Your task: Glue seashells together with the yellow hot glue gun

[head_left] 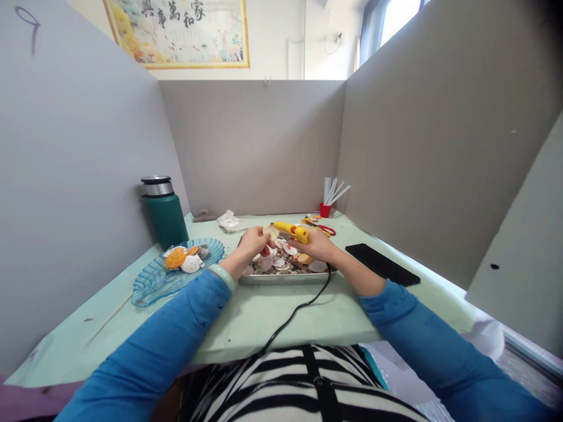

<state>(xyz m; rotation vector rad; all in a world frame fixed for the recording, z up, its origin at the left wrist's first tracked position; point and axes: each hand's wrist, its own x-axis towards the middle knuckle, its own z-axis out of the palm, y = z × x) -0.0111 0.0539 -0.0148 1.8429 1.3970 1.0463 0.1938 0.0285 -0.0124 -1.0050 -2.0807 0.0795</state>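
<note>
A yellow hot glue gun (290, 230) with a black cord (299, 309) is gripped in my right hand (317, 245), its nozzle pointing left. My left hand (256, 242) pinches a pale, shell-like disc (271, 231) right at the nozzle tip. Both hands are above a metal tray (285, 279) heaped with shells and flat discs (281, 264) in white, pink, grey and orange. My fingers partly hide the disc and the tray's far side.
To the left are a blue glass dish (147, 287) with several shells, a green bottle (166, 220) and a thin stick (109, 318). Rightward lie a black phone-like slab (382, 264) and red-handled scissors (325, 229). Glue sticks (333, 192) stand in a red cup (325, 210); crumpled white paper (229, 221) lies behind.
</note>
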